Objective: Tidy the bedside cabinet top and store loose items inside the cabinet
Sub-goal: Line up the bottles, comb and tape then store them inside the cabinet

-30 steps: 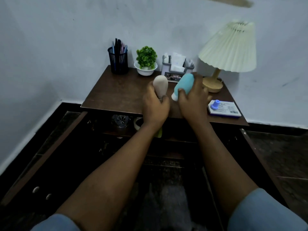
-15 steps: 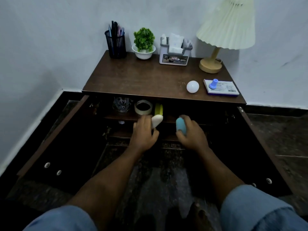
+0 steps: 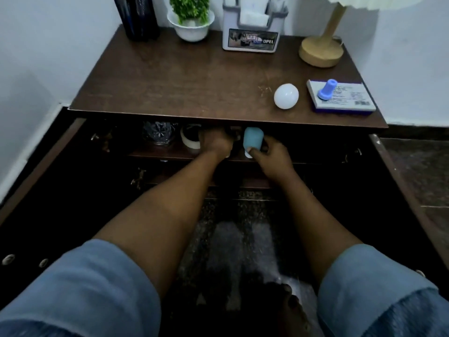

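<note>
Both hands have pushed forward since half a second ago, from in front of the open doors to the upper shelf (image 3: 170,152) of the dark brown wooden bedside cabinet (image 3: 194,79), just under the front edge of its top. The right hand (image 3: 269,155) grips a teal rounded plastic bottle (image 3: 253,137) by its lower end, fingers curled round it near the white cap (image 3: 248,153). The bottle stands upright at the front of the shelf, cap downward. The left hand (image 3: 215,142) lies just beside it, knuckles up, fingers lost in the shadow under the top. The cream bottle it carried earlier is hidden, so I cannot tell whether it holds anything. The hands are close but apart. Left of the left hand on the shelf sit a pale roll of tape (image 3: 190,139), right against the hand, and a cut-glass tumbler (image 3: 159,132). On the top, a white egg-shaped bulb (image 3: 286,96) lies near the front right, just beside a flat grey and blue box (image 3: 349,98) with a blue plastic knob (image 3: 326,90) on it. Along the back stand a round wooden lamp base (image 3: 320,52), a grey organiser (image 3: 251,32), a white bowl with a green plant (image 3: 190,23) and a dark pen holder (image 3: 138,18). The left door (image 3: 41,166) and right door (image 3: 401,181) are swung open.
</note>
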Motion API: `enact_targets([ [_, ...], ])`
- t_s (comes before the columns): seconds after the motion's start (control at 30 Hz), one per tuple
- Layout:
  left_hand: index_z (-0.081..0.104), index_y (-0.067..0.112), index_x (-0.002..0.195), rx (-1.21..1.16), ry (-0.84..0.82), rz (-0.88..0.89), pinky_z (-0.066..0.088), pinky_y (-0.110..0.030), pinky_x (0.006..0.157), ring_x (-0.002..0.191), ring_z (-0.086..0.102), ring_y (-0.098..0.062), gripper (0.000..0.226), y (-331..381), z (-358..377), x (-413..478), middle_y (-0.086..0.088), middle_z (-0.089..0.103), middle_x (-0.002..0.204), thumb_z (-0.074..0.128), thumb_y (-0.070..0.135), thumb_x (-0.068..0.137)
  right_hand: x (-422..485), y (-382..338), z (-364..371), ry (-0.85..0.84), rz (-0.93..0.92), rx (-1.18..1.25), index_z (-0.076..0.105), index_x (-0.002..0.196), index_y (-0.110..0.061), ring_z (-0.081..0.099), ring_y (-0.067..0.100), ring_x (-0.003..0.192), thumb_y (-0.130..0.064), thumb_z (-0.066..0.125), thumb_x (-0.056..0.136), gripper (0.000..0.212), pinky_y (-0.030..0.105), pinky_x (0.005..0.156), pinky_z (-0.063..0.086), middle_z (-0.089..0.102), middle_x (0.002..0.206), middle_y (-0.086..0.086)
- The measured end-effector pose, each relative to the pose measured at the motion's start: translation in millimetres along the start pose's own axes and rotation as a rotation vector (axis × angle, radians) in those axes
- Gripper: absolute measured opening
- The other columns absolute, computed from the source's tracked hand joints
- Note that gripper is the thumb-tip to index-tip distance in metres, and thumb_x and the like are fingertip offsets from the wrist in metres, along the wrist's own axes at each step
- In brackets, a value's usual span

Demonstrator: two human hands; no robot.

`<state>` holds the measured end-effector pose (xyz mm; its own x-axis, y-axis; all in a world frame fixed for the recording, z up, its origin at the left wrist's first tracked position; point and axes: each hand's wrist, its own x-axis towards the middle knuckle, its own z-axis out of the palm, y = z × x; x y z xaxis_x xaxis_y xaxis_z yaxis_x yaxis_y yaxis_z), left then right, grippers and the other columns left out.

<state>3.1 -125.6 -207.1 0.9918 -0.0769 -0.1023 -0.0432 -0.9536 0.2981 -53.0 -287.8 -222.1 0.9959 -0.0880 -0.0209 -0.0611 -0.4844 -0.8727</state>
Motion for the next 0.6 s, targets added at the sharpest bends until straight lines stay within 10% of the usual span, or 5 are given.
enact_targets([
  [0.6,0.057,0.013,0.141,-0.269,-0.080,-0.009,0.037,-0.032,0.107,0.137,0.049,-0.032,0.049,-12.9,-4.7,9.2,-0.016,0.054,0.148,0.056,0.042,0.101,27.2,9.3,-0.8,0.084,0.201,-0.064,0.062,0.129,0.001,0.060,0.035,0.124,-0.030,0.069,0.096,0.046,0.038,0.101,0.047,0.066,0.131,0.021],
])
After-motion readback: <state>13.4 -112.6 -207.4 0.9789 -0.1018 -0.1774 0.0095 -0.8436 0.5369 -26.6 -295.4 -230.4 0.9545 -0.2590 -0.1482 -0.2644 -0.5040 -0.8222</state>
